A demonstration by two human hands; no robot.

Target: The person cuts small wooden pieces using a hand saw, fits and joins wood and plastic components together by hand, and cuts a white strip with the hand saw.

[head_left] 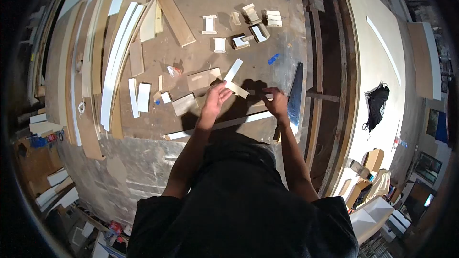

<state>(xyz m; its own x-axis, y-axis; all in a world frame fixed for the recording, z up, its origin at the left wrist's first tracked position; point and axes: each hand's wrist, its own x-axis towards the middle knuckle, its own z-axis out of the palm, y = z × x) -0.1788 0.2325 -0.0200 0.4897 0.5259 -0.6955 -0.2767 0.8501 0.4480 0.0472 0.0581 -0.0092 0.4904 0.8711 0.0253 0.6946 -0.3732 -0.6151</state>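
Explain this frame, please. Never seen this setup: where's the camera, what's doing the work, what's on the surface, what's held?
No machine here: a person works with two bare hands. The single picture comes from a camera worn on the head, looking forward and down, so a black short-sleeved top fills the bottom.

The left hand appears to hold a short white flat strip where it meets a short pale wooden strip. The right hand has its fingers bent; shadow hides whether it grips anything.

On the worn brown worktop lie small pale wooden block-like pieces, a flat brown board, a small blue object, a long white strip and, apparently, a dark tapered saw blade.
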